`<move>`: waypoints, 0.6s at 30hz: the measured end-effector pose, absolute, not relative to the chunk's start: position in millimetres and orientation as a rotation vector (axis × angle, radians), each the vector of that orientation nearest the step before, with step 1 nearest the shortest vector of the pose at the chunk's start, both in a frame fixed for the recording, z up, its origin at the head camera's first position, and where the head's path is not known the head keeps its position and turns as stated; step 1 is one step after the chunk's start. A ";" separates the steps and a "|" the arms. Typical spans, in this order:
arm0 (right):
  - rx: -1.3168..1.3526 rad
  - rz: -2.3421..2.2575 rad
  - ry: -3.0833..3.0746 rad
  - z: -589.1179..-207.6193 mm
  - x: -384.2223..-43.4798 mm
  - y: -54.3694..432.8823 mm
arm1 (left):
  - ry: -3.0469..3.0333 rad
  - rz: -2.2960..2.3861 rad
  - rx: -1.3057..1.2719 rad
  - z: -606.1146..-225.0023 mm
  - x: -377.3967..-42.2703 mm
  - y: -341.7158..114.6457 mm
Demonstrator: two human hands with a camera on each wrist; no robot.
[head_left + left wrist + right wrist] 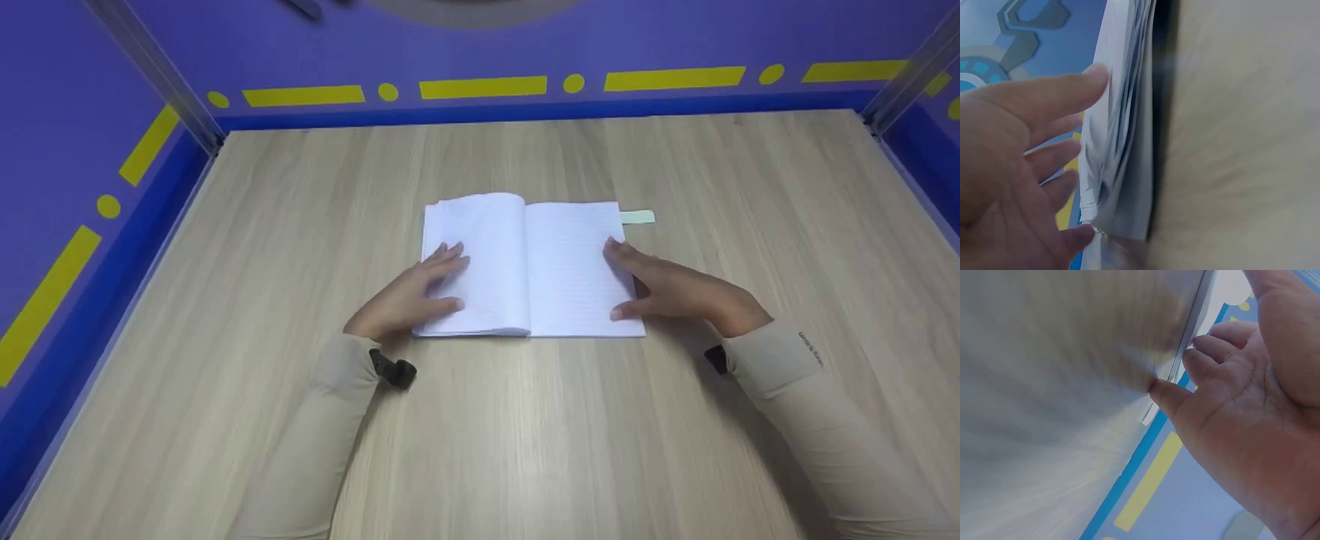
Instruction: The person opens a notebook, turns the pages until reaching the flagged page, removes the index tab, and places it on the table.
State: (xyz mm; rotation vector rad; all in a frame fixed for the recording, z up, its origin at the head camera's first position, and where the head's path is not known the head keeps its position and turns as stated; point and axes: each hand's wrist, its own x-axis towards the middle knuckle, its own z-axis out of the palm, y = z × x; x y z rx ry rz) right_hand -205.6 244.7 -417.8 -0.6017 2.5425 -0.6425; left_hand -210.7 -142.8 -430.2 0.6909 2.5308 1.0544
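Observation:
An open notebook (491, 262) lies on the wooden table, its right page (570, 270) faintly ruled. On the outer part of the left page rests my left hand (409, 296), fingers spread and fairly straight. The left wrist view shows the left hand (1022, 146) beside the notebook's stacked pages (1120, 112), whose edges stand slightly apart. My right hand (671, 289) touches the right page near its outer edge with thumb and fingertips. From the right wrist, the right hand (1241, 394) has its little finger down by the notebook's edge. A pale green tab (637, 217) sticks out at the upper right.
Light wood table (480, 442) surrounds the notebook. Blue-purple panels with yellow marks (484, 88) stand along the back and both sides. A dark wrist strap with a small black device (395, 371) sits at the left sleeve cuff.

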 end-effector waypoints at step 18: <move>-0.666 -0.588 2.485 -416.3 -207.0 245.8 | 2.394 0.785 0.627 -424.6 -214.7 -153.5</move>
